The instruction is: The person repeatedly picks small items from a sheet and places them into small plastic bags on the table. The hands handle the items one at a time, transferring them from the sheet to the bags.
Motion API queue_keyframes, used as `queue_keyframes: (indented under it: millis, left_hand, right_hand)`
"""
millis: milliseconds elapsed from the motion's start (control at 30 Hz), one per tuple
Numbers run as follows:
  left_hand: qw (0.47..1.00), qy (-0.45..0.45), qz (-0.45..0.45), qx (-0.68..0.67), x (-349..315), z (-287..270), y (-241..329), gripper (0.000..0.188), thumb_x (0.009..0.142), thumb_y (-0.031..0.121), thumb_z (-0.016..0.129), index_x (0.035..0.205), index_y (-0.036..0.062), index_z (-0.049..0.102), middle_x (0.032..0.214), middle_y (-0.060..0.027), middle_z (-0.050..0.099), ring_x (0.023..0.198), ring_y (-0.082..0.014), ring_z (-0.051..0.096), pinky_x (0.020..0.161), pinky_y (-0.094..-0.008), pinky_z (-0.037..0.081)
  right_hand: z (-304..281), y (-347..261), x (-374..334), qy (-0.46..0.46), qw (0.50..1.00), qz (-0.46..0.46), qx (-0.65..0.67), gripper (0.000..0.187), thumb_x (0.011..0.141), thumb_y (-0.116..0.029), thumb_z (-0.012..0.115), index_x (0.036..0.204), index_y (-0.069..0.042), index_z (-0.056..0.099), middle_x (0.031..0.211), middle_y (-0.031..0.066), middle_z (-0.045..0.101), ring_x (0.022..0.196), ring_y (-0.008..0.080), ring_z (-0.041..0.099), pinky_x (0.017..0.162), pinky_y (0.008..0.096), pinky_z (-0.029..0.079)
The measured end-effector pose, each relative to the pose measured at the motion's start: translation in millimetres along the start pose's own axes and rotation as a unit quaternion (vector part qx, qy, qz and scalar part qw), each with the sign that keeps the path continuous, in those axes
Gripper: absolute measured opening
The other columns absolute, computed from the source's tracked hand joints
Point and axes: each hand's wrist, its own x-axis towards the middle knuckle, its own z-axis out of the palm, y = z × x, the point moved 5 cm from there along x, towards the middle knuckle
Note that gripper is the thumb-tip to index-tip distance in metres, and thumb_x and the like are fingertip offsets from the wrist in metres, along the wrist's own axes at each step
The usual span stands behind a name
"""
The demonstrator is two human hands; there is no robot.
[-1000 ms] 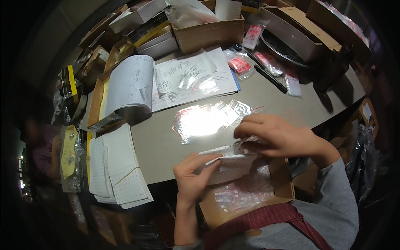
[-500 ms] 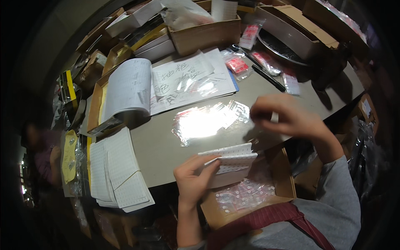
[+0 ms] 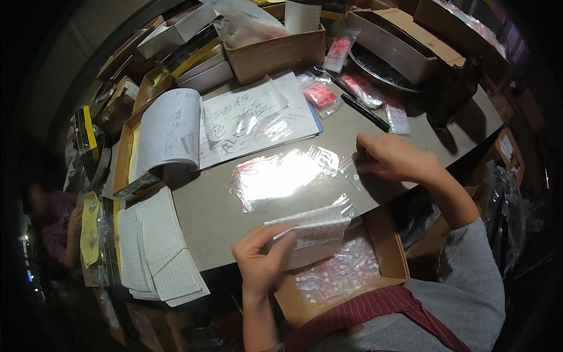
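Observation:
My left hand is closed around a folded white sheet printed with rows of small marks, held over the table's near edge. At the right, my right hand pinches a small clear plastic bag between thumb and fingers. To the left of that bag lies a fanned pile of small clear bags with red edges, partly washed out by glare. Below the sheet, a cardboard box holds many small bags with white round dots on them.
Stacked printed sheets lie at the left edge. A notebook and handwritten papers cover the back left. Red-and-white packets, a black marker and a round dark tray sit behind. A person is at far left.
My right hand has come down slightly and now pinches a small clear bag beside the pile. My left hand still holds the folded sheet. The whole view has shifted a little.

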Motion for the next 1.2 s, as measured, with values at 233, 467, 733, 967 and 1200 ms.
queue_keyframes:
  millis: [233,467,733,967,1200]
  left_hand:
    - [0.999,-0.023,0.001,-0.044,0,-4,3,0.018,0.081,-0.005,0.077,0.098,-0.0017,0.081,0.084,-0.0082,0.074,0.079,-0.0125,0.068,0.070,-0.0262,0.052]
    - [0.997,-0.056,0.001,-0.045,0,-4,-1,0.018,0.081,-0.006,0.077,0.098,-0.0039,0.080,0.090,-0.0104,0.077,0.083,-0.0151,0.070,0.074,-0.0268,0.053]
    - [0.997,-0.069,0.000,-0.026,-1,-6,-2,0.019,0.081,-0.007,0.075,0.099,-0.0046,0.080,0.093,-0.0111,0.077,0.086,-0.0155,0.071,0.077,-0.0270,0.054]
    - [0.997,-0.067,-0.010,-0.044,-1,-5,4,0.018,0.081,-0.007,0.074,0.099,-0.0048,0.079,0.094,-0.0113,0.077,0.086,-0.0157,0.071,0.078,-0.0268,0.054]
    - [0.996,-0.063,-0.006,-0.067,0,-5,1,0.019,0.081,-0.007,0.074,0.099,-0.0051,0.079,0.094,-0.0111,0.077,0.086,-0.0159,0.071,0.078,-0.0268,0.053]
  right_hand:
    - [-5,-37,18,-0.092,0.970,-0.129,0.183,0.030,0.087,-0.019,0.076,0.103,0.000,0.058,0.085,0.0131,0.064,0.078,0.0269,0.063,0.074,0.0402,0.051]
    - [-9,-14,65,-0.027,0.984,-0.126,0.124,0.030,0.084,-0.015,0.071,0.106,0.003,0.059,0.095,0.0207,0.066,0.088,0.0367,0.065,0.077,0.0440,0.051]
    - [9,-34,62,0.069,0.977,-0.189,-0.071,0.030,0.084,-0.013,0.071,0.104,0.002,0.055,0.093,0.0226,0.067,0.091,0.0421,0.065,0.079,0.0482,0.052]
    - [-18,-14,60,-0.017,0.992,0.009,-0.129,0.065,0.077,-0.047,0.087,0.104,0.001,0.052,0.093,0.0224,0.066,0.096,0.0434,0.065,0.082,0.0483,0.052]
    - [-13,-18,42,-0.046,0.997,-0.064,-0.009,0.050,0.086,-0.038,0.082,0.108,0.001,0.060,0.096,0.0187,0.067,0.095,0.0381,0.066,0.082,0.0457,0.052]
